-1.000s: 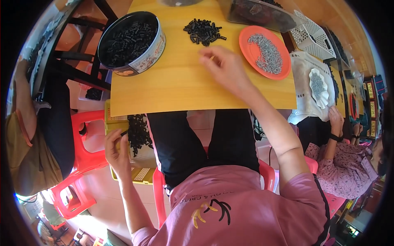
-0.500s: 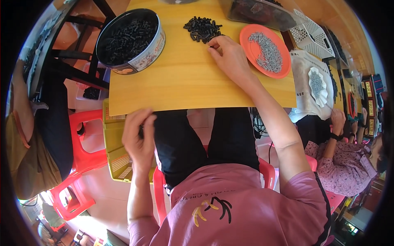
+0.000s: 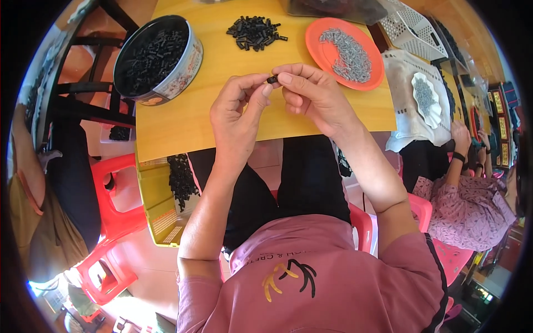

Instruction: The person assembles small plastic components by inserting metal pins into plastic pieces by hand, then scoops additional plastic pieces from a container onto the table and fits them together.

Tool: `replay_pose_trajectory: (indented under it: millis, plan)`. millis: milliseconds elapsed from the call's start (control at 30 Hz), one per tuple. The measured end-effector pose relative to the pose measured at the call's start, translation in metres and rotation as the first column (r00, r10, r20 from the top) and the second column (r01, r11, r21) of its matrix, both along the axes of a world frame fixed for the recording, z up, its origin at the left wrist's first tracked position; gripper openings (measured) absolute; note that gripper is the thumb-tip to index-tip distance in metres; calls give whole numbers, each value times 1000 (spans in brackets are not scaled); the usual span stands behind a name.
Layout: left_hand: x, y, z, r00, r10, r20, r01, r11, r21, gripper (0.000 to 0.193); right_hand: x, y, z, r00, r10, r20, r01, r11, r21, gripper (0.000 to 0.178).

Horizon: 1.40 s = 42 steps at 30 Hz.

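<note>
Both my hands meet above the front half of the yellow table, around a small black tubular piece [image 3: 272, 79]. My right hand [image 3: 319, 97] pinches its right end between thumb and forefinger. The thumb and forefinger of my left hand [image 3: 237, 108] close on its left end. Farther back lies a loose pile of similar black pieces [image 3: 252, 33]. An orange plate [image 3: 373, 53] with small silvery metal parts [image 3: 348, 55] sits right of the pile. At the left, a round tin [image 3: 186, 72] holds many more black pieces.
A yellow crate [image 3: 150, 205] with black pieces stands below the table's left edge. To the right are a white perforated basket [image 3: 413, 30] and a white scalloped dish [image 3: 436, 116] on a cloth. Other people sit at both sides; red stools [image 3: 119, 194] stand at the left.
My right hand has drawn back from the black pile toward me. My left hand has risen from beside the table's front edge to meet it at the small piece.
</note>
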<state>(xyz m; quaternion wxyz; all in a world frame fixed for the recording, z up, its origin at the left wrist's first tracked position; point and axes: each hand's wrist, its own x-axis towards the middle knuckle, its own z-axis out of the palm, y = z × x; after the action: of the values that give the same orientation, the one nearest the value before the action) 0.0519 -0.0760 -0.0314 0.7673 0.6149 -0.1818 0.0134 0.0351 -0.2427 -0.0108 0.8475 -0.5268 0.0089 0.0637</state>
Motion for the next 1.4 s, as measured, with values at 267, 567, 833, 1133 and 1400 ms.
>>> replay_pose_trajectory:
  millis: [267,567,833,1133,1400]
  plan:
    - [2,-10,4,983,-112,-145,106,993,-43,16,-7,-6,-5,996,-86,1,86,996,-22,18]
    - [13,-23,-13,966,-170,-193,182,982,47,16,-4,-36,-5,963,-51,264,209,758,-617,15]
    - [22,-22,-22,963,-129,-236,119,991,-54,16,53,-125,6,854,160,496,515,-117,-849,17]
    - [23,-21,-23,959,-132,-253,112,990,-92,17,82,-130,-2,927,248,283,326,-155,-933,18]
    - [23,-21,-23,956,-146,-255,127,988,-92,16,96,-137,-3,940,264,217,279,-229,-933,18]
